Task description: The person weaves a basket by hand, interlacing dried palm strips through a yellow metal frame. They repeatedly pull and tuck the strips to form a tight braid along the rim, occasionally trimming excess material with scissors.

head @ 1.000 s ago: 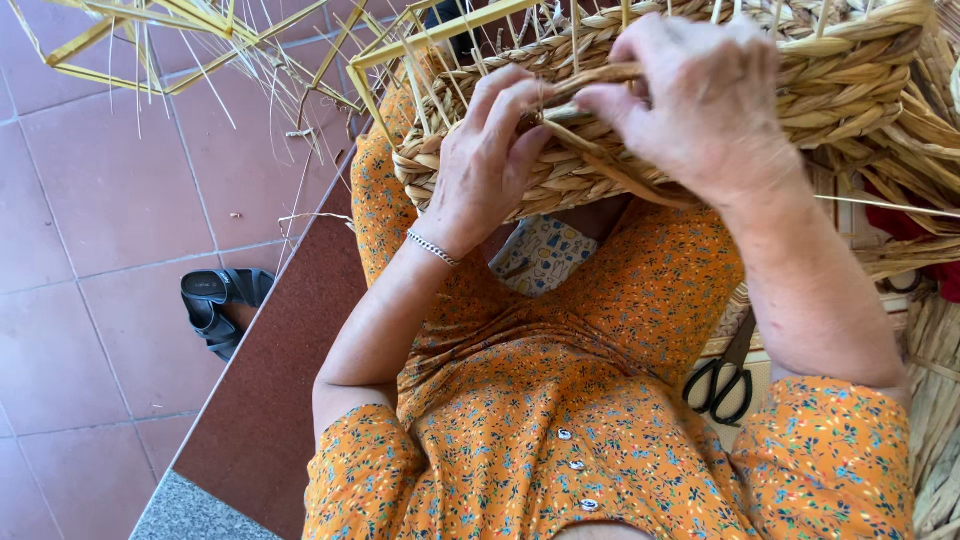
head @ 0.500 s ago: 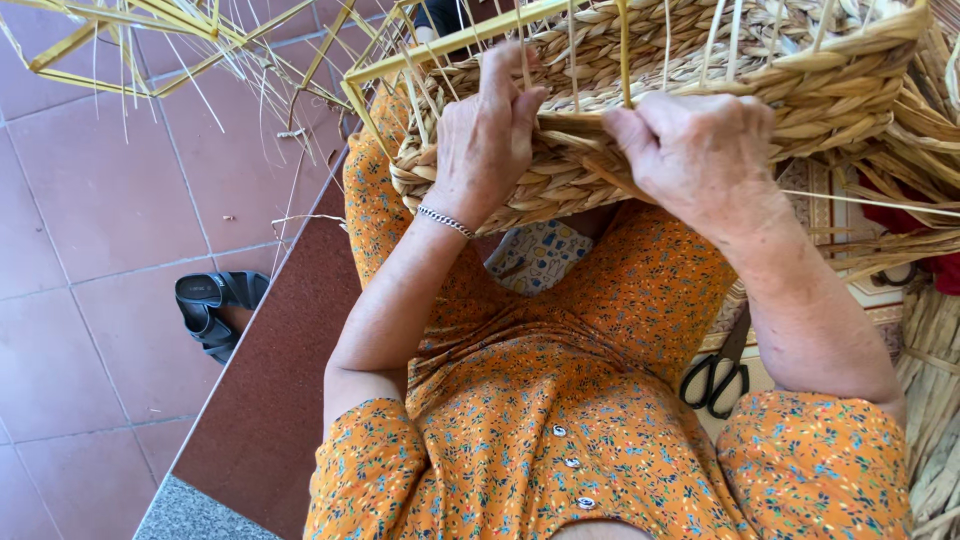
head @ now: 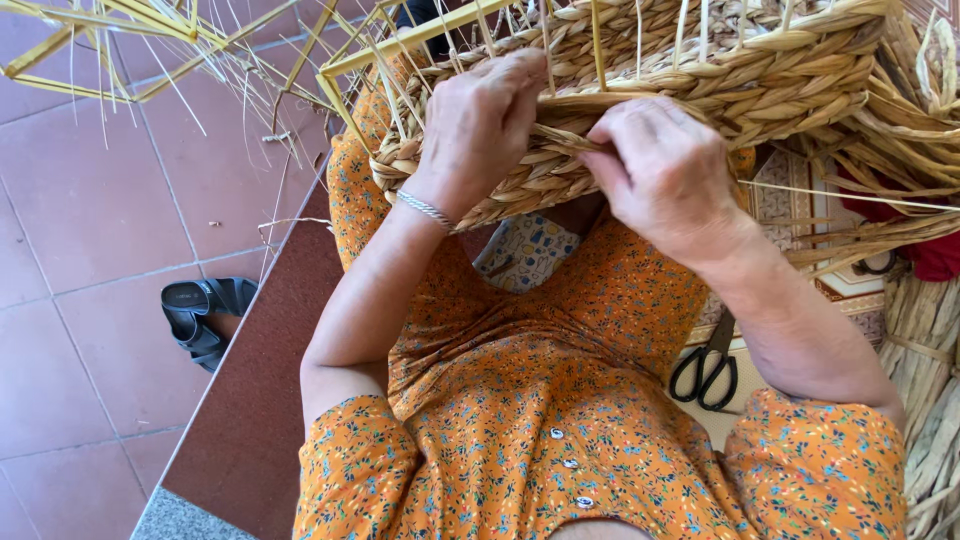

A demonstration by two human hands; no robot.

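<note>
Reddish floor tiles (head: 90,200) spread out to the left of the hands, with a black sandal (head: 200,315) lying below and left of them and black scissors (head: 708,365) on a patterned mat under the right forearm. Both hands work on a woven straw basket (head: 700,90) that rests across the lap in an orange flowered dress (head: 560,400). Left hand (head: 480,125) presses flat-fingered on the braided rim, holding the weave down. Right hand (head: 665,170) is closed in a pinch on a flat straw strand (head: 560,140) running between the two hands. To do this well, I judge the strand should stay taut and flat, drawn snug against the row beneath, while the left fingers (head: 520,80) pin the braid close to the pinch so it cannot loosen. Loose yellow stalks (head: 150,40) fan out above the left hand.
</note>
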